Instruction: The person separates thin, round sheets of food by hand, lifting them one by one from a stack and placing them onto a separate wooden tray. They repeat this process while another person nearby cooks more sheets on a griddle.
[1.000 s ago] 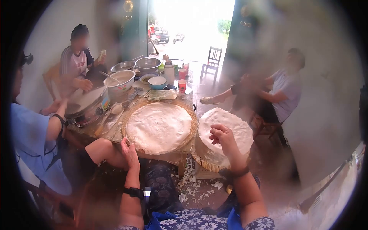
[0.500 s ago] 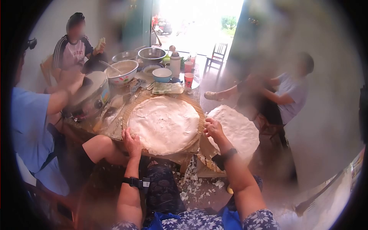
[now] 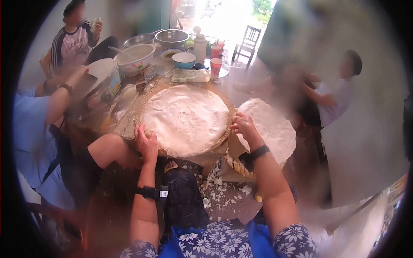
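Observation:
In front of me a large round sheet of white dough (image 3: 185, 118) lies on a round woven tray (image 3: 230, 109) at the table edge. My left hand (image 3: 147, 144) holds the tray's near left rim, its fingertips by the dough edge. At the right rim is my right hand (image 3: 246, 125), fingers curled and closed on the tray's edge; the exact grip is partly hidden. Beyond that hand, a second round white dough sheet (image 3: 275, 131) rests on another woven tray (image 3: 238, 167), lower and to the right.
On the table stand a white enamel basin (image 3: 135, 60), a metal basin (image 3: 172, 38), a blue bowl (image 3: 185, 60), red cups (image 3: 216, 66) and a flask (image 3: 200, 47). A person in blue (image 3: 36, 129) works at left. White scraps (image 3: 219, 193) litter the floor.
My view has tilted down, so the scene sits higher in the picture. Both hands stay at the tray's rim. The person in blue at left has shifted their arms.

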The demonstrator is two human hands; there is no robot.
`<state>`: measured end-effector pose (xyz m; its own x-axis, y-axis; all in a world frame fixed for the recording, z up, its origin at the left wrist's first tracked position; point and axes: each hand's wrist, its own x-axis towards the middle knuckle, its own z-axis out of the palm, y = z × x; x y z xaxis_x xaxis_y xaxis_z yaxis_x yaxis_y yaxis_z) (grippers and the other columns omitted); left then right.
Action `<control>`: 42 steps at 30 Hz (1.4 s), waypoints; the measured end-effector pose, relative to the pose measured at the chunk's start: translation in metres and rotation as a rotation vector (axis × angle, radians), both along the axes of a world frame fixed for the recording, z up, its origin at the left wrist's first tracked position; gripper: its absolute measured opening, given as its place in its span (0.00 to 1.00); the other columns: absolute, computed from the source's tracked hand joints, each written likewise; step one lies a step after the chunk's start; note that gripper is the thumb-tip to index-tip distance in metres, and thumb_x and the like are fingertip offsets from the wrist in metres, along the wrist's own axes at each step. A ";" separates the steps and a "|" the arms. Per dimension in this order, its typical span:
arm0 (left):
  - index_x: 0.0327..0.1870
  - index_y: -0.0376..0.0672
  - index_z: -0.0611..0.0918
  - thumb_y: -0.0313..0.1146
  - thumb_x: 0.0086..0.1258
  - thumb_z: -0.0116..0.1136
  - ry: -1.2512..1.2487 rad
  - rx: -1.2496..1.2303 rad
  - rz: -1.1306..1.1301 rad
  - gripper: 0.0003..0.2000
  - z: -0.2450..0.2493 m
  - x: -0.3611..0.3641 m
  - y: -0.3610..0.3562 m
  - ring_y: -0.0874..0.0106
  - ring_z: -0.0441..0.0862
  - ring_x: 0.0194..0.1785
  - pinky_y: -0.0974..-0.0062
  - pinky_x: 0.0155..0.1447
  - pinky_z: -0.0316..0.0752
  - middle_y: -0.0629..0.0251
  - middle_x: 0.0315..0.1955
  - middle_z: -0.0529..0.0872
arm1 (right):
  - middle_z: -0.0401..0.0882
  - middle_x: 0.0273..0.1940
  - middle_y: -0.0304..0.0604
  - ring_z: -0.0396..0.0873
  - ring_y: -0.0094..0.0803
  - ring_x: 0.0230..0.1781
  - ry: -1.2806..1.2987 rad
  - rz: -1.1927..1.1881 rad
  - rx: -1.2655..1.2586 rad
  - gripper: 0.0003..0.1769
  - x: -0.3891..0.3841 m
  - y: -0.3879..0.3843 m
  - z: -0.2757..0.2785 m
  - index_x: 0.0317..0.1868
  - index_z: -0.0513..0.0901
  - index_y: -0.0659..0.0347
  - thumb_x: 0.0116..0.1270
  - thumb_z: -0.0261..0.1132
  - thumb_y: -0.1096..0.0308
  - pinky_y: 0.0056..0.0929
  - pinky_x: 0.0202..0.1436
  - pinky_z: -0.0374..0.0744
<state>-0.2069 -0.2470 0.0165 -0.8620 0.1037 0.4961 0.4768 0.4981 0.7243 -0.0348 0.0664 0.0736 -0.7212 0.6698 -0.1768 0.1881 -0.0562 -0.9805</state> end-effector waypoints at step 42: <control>0.47 0.38 0.77 0.30 0.54 0.60 0.051 -0.130 -0.075 0.18 -0.007 -0.008 -0.002 0.58 0.69 0.60 0.60 0.71 0.53 0.53 0.51 0.76 | 0.78 0.34 0.40 0.77 0.25 0.22 -0.006 -0.075 0.083 0.21 0.027 -0.001 0.012 0.54 0.75 0.64 0.59 0.62 0.69 0.21 0.18 0.74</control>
<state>-0.2146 -0.2494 0.0096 -0.8237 0.2332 0.5168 0.5504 0.5479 0.6300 -0.0083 0.0656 0.0856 -0.6675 0.7343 -0.1230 0.1927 0.0108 -0.9812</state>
